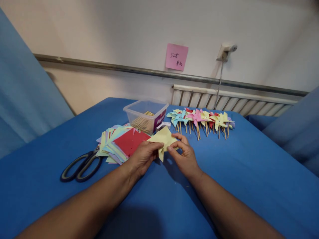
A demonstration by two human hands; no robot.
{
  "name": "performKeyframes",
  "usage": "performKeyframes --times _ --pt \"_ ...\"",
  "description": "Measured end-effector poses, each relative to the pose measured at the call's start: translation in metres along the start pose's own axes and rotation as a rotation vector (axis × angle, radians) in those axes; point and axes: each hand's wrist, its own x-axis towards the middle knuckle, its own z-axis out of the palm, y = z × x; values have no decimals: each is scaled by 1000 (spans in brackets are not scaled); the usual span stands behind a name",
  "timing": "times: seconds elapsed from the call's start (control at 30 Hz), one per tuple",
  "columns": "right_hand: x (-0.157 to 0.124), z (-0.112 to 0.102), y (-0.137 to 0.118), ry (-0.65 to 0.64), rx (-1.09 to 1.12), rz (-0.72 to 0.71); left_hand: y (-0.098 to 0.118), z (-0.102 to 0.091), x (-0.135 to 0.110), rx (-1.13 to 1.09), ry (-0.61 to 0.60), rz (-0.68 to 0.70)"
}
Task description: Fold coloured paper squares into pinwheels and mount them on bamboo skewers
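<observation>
A pale yellow paper pinwheel (164, 135), partly folded, is held up above the blue cloth between both hands. My left hand (146, 154) pinches it from the left, the thumb lying near its middle. On the right side, my right hand (184, 153) grips its edge between thumb and fingers. One pointed flap hangs down between the hands. The fingers hide parts of the paper, and no stick shows on it. Beside my left hand lies a stack of coloured paper squares (131, 141), with a red sheet on top.
Large scissors (83, 166) rest left of the stack, blades tucked under the paper. Behind stands a clear plastic box (147, 111) of thin wooden sticks, with a small white box (163, 125) near it. Several finished pinwheels (196, 117) lie at the back right, before a radiator (199, 97).
</observation>
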Motion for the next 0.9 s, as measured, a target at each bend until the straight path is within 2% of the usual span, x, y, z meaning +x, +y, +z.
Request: performKeyframes --times 0.17,0.6,0.9 --pt "1 2 7 41 -45 79 -5 -1 2 99 16 46" --pt "2 3 8 58 -115 81 -7 0 4 114 28 0" --pt "2 4 8 69 -82 109 -7 0 6 96 46 -13"
